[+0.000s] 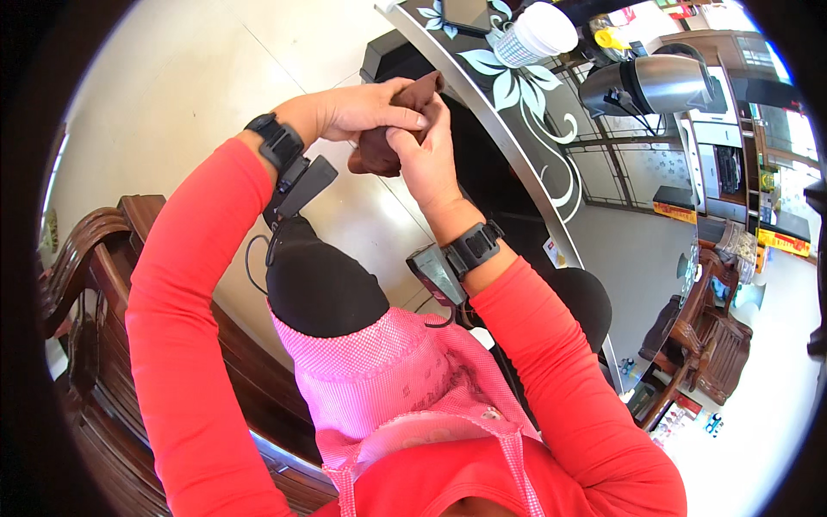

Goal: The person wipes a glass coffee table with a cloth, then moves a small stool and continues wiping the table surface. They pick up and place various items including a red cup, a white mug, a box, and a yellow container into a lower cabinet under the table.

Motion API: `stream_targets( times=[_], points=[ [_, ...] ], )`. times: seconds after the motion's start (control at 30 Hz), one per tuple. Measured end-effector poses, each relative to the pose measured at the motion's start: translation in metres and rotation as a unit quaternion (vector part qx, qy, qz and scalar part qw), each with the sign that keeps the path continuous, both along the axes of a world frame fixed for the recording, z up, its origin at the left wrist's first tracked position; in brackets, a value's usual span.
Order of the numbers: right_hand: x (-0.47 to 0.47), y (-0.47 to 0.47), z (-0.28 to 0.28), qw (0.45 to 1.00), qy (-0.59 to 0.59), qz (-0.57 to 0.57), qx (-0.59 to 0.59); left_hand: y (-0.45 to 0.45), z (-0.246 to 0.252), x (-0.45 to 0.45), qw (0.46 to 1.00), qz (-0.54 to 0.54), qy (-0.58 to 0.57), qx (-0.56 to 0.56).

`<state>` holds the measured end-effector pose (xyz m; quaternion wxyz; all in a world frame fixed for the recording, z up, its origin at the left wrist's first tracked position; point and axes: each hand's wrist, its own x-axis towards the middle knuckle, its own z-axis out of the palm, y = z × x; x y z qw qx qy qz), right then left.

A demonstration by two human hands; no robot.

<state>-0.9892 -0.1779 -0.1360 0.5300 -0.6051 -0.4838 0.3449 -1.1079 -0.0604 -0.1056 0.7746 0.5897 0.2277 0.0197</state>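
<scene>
A piece of dark brown fabric (379,154) is bunched between my two hands, held up over the tiled floor beside the table's edge. My left hand (362,110) grips it from the left, thumb pressed along its top. From the other side my right hand (428,158) pinches the same cloth, and the two thumbs nearly meet in the middle. One end of the fabric sticks up past the fingers; folds hang below them. What the cloth is as a garment or item cannot be told, since the fingers hide part of it.
A glossy glass-topped table (607,239) with a floral pattern stands to my right. It bears a stack of white paper cups (536,35), a phone (466,14) and a steel electric kettle (652,84). A carved wooden bench (110,362) is at my left.
</scene>
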Motion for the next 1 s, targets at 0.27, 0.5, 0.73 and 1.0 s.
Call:
stream_targets(
  times=[0.27, 0.5, 0.73, 1.0],
  points=[
    [0.083, -0.085, -0.048, 0.94, -0.234, -0.177, -0.177, 0.02, 0.012, -0.017, 0.987, -0.077, 0.125, 0.068],
    [0.164, -0.109, -0.107, 0.829, -0.438, -0.261, -0.228, 0.018, -0.089, -0.003, 0.966, -0.073, 0.054, 0.242],
    [0.191, -0.078, -0.106, 0.865, -0.346, -0.279, -0.233, -0.005, -0.174, 0.032, 0.984, -0.046, 0.031, 0.168],
    [0.203, -0.059, -0.109, 0.829, -0.42, -0.277, -0.245, -0.021, -0.213, 0.068, 0.983, -0.046, 0.019, 0.175]
  ],
)
